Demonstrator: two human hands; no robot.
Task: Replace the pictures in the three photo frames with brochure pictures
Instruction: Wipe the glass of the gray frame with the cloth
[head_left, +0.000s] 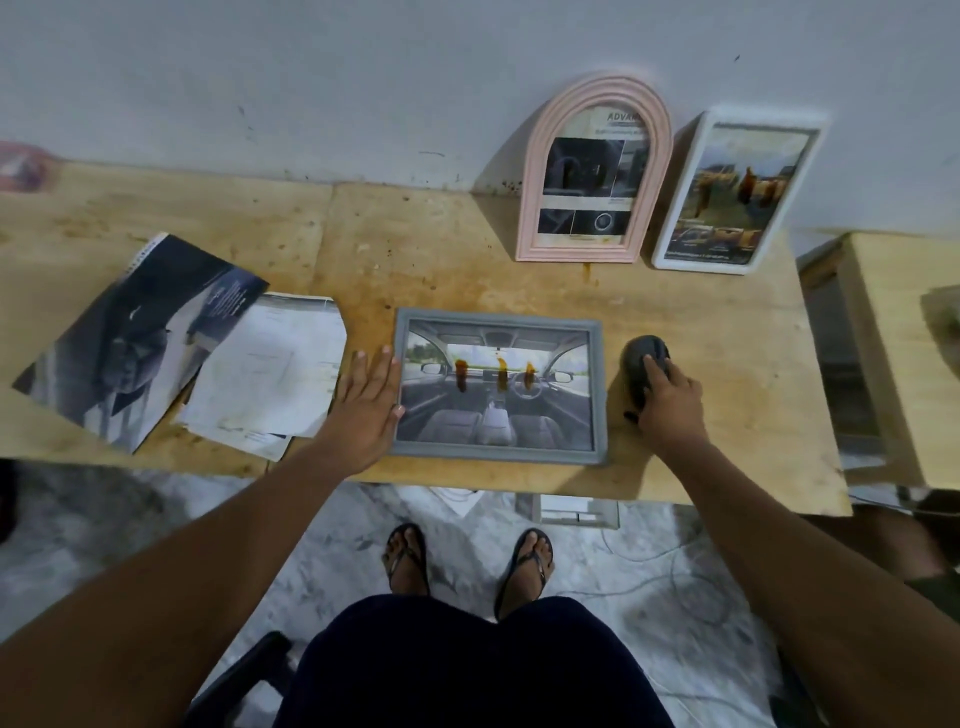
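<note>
Three photo frames on a stained wooden desk (519, 291), each showing a brochure picture.

One grey rectangular photo frame (500, 385) lies flat at centre, near the desk's lower edge, holding a car-interior print with steering wheel, seats and windscreen; three brown streaks mark its upper middle. The left hand (363, 402) lies flat with fingers spread, its grip wide and holding nothing, its thumb side touching the frame's left border. The right hand (667, 402) closes its grip over a dark rounded object (641, 364) just right of the frame; what it is I cannot tell. At upper right a pink arched photo frame (597, 171) and a white rectangular photo frame (737, 192) lean upright against the wall. At left lie an open dark brochure (140, 338) and white loose sheets (270, 374).
</note>
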